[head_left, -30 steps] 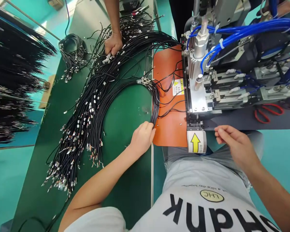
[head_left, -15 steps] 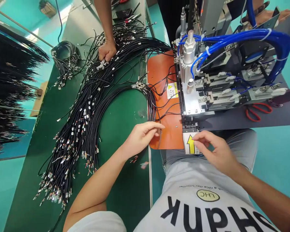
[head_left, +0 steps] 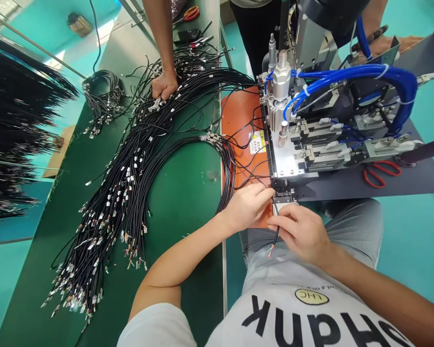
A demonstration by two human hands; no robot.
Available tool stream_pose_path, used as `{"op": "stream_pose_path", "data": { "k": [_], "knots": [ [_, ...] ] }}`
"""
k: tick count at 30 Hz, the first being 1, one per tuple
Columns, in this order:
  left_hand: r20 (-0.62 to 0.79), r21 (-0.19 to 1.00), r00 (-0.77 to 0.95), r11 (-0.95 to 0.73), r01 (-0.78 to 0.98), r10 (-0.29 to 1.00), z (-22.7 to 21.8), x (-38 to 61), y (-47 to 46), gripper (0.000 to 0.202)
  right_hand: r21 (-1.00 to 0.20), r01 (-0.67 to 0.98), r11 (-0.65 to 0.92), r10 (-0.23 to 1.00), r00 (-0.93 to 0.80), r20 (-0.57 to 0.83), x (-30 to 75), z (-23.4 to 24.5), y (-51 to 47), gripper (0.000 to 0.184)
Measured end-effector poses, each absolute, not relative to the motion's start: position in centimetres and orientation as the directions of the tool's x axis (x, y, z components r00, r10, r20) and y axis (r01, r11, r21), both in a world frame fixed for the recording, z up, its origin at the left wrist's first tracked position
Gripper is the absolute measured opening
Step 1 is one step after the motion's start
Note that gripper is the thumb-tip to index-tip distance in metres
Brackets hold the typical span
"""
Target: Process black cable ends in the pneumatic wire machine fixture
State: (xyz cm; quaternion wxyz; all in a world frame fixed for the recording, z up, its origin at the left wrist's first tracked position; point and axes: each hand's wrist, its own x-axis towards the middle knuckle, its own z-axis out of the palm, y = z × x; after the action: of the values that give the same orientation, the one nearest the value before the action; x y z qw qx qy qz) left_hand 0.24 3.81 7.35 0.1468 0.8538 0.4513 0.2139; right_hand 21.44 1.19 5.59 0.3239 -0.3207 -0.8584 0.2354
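Note:
A black cable (head_left: 277, 234) hangs down between my two hands, its end split into thin coloured wires. My left hand (head_left: 249, 206) is closed around it near the front of the machine's track, fingertips together. Just to the right, my right hand (head_left: 304, 232) pinches the same cable lower down between thumb and fingers. Both hands are over the front end of the orange plate (head_left: 242, 113), by the metal feed block (head_left: 284, 193). Part of the white label below the block is covered by my right hand. The cable's upper run is partly hidden by my left hand.
A looped bundle of black cables (head_left: 159, 159) lies on the green table (head_left: 188, 193). A co-worker's hand (head_left: 164, 86) grips a metal tool on the larger bundle. The machine (head_left: 285, 149) with blue hoses (head_left: 365, 72) stands at right, near red-handled scissors (head_left: 381, 173).
My left hand has moved right, to the feed block, with a cable now in it. My right hand has closed on the cable's lower part. The co-worker's hand stays on the bundle.

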Motion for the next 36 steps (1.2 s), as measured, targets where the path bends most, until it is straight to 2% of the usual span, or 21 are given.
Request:
{"op": "stream_pose_path", "data": {
  "k": [2,3,5,7,9,11,15,18,22,24,25,27,28,29,31,36],
  "knots": [
    [0.200,0.492,0.369,-0.419,0.763,0.908,7.2,-3.1,4.8,0.030,-0.670,0.391,0.630,0.747,-0.539,0.388,21.7,5.8,1.3,0.021],
    [0.214,0.487,0.198,-0.280,0.827,0.957,7.1,-5.6,5.8,0.030,-0.699,0.384,0.604,0.767,-0.518,0.378,21.9,5.9,1.3,0.023],
    [0.236,0.354,-0.127,0.037,0.935,0.963,6.6,-11.5,8.2,0.028,-0.731,0.366,0.576,0.785,-0.497,0.370,22.4,6.0,1.3,0.031],
    [0.173,0.179,-0.342,0.312,0.933,0.924,6.1,-17.1,10.9,0.041,-0.730,0.356,0.584,0.776,-0.507,0.374,22.9,6.0,1.1,0.039],
    [0.089,0.111,-0.439,0.429,0.896,0.894,5.5,-20.7,13.5,0.050,-0.729,0.345,0.591,0.764,-0.531,0.367,23.2,6.2,0.8,0.043],
    [0.075,0.104,-0.452,0.444,0.890,0.889,5.0,-21.9,15.6,0.043,-0.742,0.340,0.578,0.762,-0.550,0.341,23.5,6.2,0.6,0.045],
    [0.088,0.119,-0.424,0.413,0.903,0.901,4.7,-21.0,18.5,0.034,-0.803,0.321,0.502,0.789,-0.550,0.273,23.7,6.1,0.2,0.043],
    [0.086,0.136,-0.401,0.387,0.912,0.912,5.4,-20.4,19.6,0.033,-0.872,0.277,0.405,0.823,-0.526,0.215,23.5,5.9,-0.2,0.032],
    [0.145,0.193,-0.329,0.300,0.934,0.933,7.9,-15.9,17.0,0.035,-0.978,0.197,0.066,0.868,-0.495,-0.041,23.0,6.0,-0.3,0.016],
    [0.364,0.297,-0.109,-0.004,0.955,0.925,9.2,-10.7,13.2,0.031,-0.988,0.137,-0.067,0.862,-0.490,-0.126,22.7,6.0,0.0,0.011],
    [0.400,0.328,0.042,-0.186,0.926,0.915,9.7,-7.6,10.9,0.028,-0.988,0.111,-0.108,0.861,-0.487,-0.148,22.6,5.9,0.3,0.009],
    [0.303,0.404,0.460,-0.550,0.731,0.835,10.2,-2.0,6.3,0.030,-0.986,0.073,-0.148,0.866,-0.472,-0.165,22.5,5.6,0.8,0.006],
    [0.196,0.468,0.591,-0.604,0.645,0.782,10.1,0.1,4.3,0.032,-0.986,0.062,-0.158,0.868,-0.468,-0.168,22.6,5.4,1.1,0.006],
    [0.133,0.504,0.628,-0.598,0.623,0.767,9.6,1.6,2.8,0.030,-0.985,0.054,-0.165,0.869,-0.464,-0.171,22.8,5.2,1.4,0.006],
    [0.101,0.486,0.610,-0.574,0.659,0.786,8.2,2.7,0.9,0.021,-0.983,0.055,-0.176,0.868,-0.462,-0.182,23.5,5.0,1.8,0.012],
    [0.180,0.283,0.550,-0.579,0.765,0.815,5.7,0.0,0.4,0.019,-0.973,0.160,-0.168,0.895,-0.388,-0.219,24.8,4.9,2.4,0.035]
  ]
}}
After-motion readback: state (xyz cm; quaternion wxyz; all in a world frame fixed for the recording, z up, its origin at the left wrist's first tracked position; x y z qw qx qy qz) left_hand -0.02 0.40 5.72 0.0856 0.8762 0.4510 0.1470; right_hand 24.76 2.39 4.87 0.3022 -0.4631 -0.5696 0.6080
